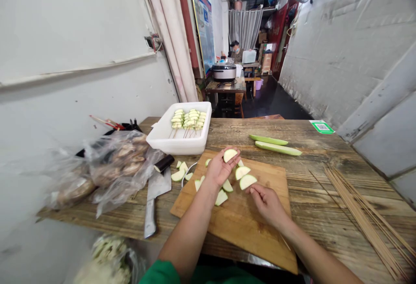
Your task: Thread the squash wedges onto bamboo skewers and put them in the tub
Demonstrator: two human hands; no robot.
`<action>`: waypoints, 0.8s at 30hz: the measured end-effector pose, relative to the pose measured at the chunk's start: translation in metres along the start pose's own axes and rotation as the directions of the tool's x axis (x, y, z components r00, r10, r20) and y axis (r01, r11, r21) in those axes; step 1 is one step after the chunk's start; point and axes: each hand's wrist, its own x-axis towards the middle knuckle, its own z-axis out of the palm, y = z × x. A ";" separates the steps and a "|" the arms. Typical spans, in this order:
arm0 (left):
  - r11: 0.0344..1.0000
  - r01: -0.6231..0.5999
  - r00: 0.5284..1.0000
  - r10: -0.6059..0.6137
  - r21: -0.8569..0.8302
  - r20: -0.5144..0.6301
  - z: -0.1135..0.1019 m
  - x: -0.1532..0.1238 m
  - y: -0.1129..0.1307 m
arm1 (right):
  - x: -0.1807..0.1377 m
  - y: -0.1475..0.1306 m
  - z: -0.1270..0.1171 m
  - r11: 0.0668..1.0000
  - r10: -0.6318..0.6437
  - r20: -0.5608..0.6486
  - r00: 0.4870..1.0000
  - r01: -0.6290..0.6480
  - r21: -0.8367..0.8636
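Zucchini slices (221, 197) lie on the big bench (312, 206), on a wooden board (253, 232). The left hand (219, 171), palm up and loosely curled, holds one slice (230, 155). The right hand (265, 200) pinches tight, it seems on a thin stick (285, 241), mostly hidden. Two slices (248, 182) by it line up, pointing forward-left toward the left hand's slice.

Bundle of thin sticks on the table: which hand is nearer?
Right. The right hand is left of the bundle, over the cutting board; the left hand is farther left.
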 end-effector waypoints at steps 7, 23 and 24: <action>0.996 0.082 0.997 -0.082 -0.035 0.003 0.002 -0.001 0.003 | 0.000 -0.001 -0.002 1.000 -0.008 0.007 1.000 0.008 0.010; 0.999 -0.043 0.997 0.042 -0.011 -0.068 0.012 -0.006 -0.014 | -0.003 -0.003 0.000 1.000 0.014 -0.026 1.000 -0.014 0.005; 0.999 -0.047 0.996 0.047 -0.004 -0.072 0.012 -0.007 -0.015 | -0.003 -0.002 0.000 1.000 0.018 -0.028 0.999 -0.018 0.003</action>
